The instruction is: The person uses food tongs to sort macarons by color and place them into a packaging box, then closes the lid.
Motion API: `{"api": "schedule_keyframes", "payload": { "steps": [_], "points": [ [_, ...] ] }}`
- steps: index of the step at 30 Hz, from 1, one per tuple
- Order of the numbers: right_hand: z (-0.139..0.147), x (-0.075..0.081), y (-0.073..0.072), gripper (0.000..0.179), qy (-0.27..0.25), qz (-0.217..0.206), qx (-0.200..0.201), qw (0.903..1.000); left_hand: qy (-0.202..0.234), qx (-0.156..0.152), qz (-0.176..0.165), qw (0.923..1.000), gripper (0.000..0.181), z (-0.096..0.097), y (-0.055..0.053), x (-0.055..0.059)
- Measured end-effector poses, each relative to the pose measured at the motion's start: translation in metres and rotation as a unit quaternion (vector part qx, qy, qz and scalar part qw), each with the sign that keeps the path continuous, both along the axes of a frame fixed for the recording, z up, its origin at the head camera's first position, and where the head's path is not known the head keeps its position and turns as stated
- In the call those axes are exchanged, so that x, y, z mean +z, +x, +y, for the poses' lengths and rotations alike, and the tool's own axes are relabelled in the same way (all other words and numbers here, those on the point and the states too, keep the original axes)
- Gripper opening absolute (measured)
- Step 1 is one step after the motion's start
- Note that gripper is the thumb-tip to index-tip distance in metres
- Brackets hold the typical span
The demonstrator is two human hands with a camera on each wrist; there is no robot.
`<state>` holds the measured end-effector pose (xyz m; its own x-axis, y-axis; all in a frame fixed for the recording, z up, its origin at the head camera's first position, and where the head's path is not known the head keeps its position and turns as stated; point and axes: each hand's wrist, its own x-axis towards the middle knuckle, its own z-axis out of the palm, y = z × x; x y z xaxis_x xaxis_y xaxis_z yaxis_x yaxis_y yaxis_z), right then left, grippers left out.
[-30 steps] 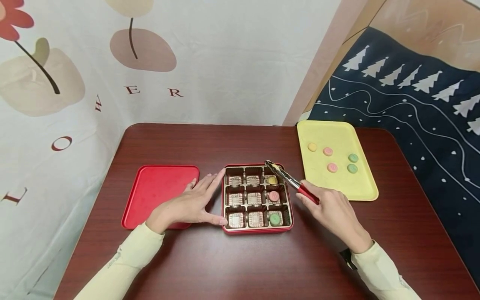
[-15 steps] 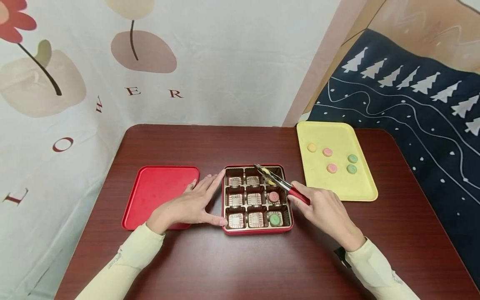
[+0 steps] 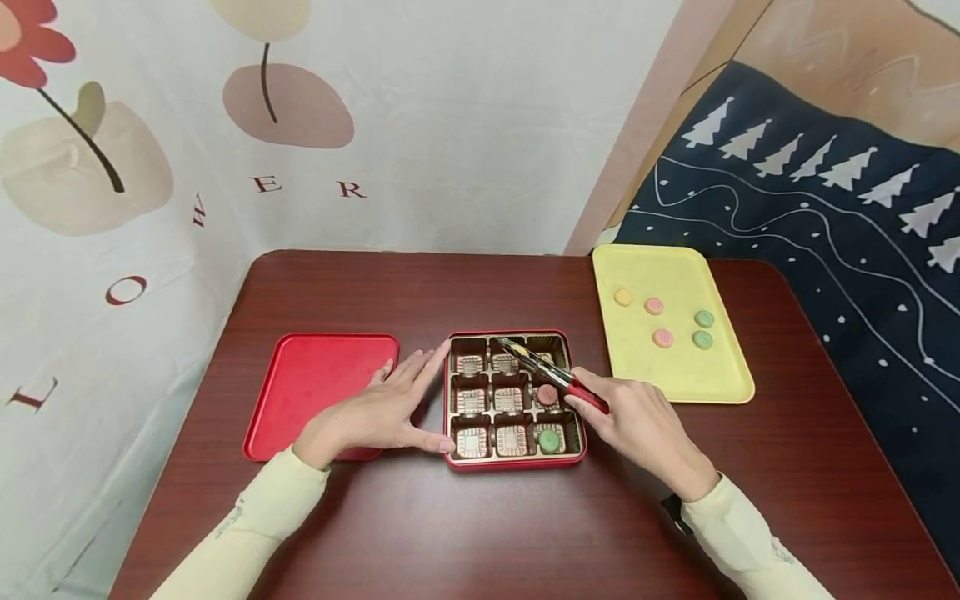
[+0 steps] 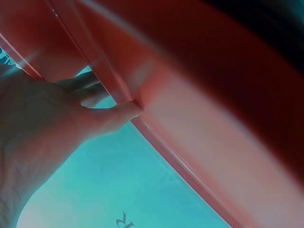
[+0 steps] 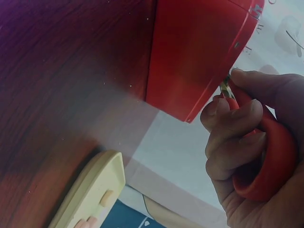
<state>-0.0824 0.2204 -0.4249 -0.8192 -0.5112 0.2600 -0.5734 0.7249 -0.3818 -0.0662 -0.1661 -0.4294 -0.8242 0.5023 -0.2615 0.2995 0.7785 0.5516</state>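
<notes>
My right hand [image 3: 637, 425] grips red-handled metal tongs [image 3: 551, 371], whose red handle [image 5: 273, 161] bends round inside the curled fingers in the right wrist view. Their tips lie over the back middle compartment of a red tin [image 3: 517, 463], with something small and yellow [image 3: 519, 350] between them. Nine compartments divide the tin. In its right column sit a pink round sweet [image 3: 547, 395] and a green one [image 3: 550, 441]; the back right compartment is partly hidden by the tongs. My left hand [image 3: 375, 412], fingers spread and straight, rests against the tin's left side [image 4: 204, 133].
A red lid [image 3: 318, 379] lies left of the tin, partly under my left hand. At the back right, a yellow tray [image 3: 697, 379] holds a yellow sweet [image 3: 623, 297], two pink ones [image 3: 654, 306] and two green ones [image 3: 703, 318].
My right hand has moved left with the tongs, their tips passing from the back right compartment to the back middle one. My left hand stays at the tin's side.
</notes>
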Motion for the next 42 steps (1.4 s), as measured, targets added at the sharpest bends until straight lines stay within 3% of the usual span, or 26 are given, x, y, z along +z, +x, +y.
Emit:
{"api": "schedule_keyframes", "payload": {
  "steps": [27,34,42],
  "points": [
    [-0.0039,-0.0004,-0.0018,0.041,0.01,0.013,0.004,0.9999,-0.009,-0.005,0.002,0.9999,0.142,-0.0004,-0.0015,-0.0023],
    [-0.0024,-0.0003,0.0017,0.054,0.018,-0.001,-0.005,0.9998,-0.006,-0.006,-0.001,1.0,0.14,0.0003,-0.0011,-0.0025],
    [0.0025,-0.0024,0.0019,0.061,0.011,0.025,-0.013,0.9995,-0.007,-0.006,0.003,1.0,0.141,-0.0001,-0.0005,-0.0031]
  ]
}}
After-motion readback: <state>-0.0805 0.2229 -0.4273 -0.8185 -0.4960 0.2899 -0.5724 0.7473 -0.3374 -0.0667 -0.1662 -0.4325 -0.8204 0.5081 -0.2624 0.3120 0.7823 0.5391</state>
